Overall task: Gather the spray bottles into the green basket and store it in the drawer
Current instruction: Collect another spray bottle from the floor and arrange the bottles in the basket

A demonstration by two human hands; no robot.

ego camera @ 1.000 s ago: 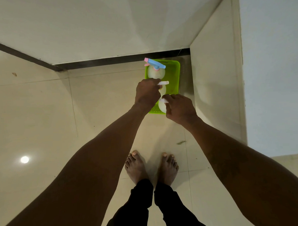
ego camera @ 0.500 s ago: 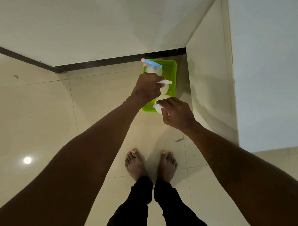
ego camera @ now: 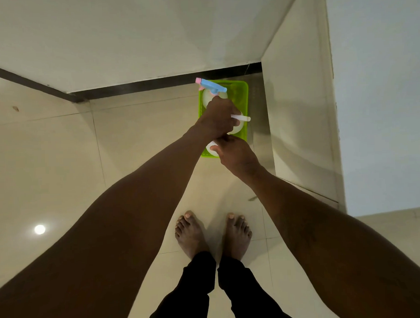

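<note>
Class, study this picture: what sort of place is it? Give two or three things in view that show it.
Probably a corner of a room in a home: glossy cream floor tiles, a dark skirting under a pale wall, and bare feet near a green basket of spray bottles.

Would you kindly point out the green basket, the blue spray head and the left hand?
green basket (ego camera: 246, 103): head view, right wall.
blue spray head (ego camera: 212, 85): head view, blue body.
left hand (ego camera: 218, 118): head view, back of hand.

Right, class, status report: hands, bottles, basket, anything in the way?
Left hand grips middle bottle; right hand holds near bottle. Blue-headed bottle in green basket. Wall close right, no drawer seen.
</note>
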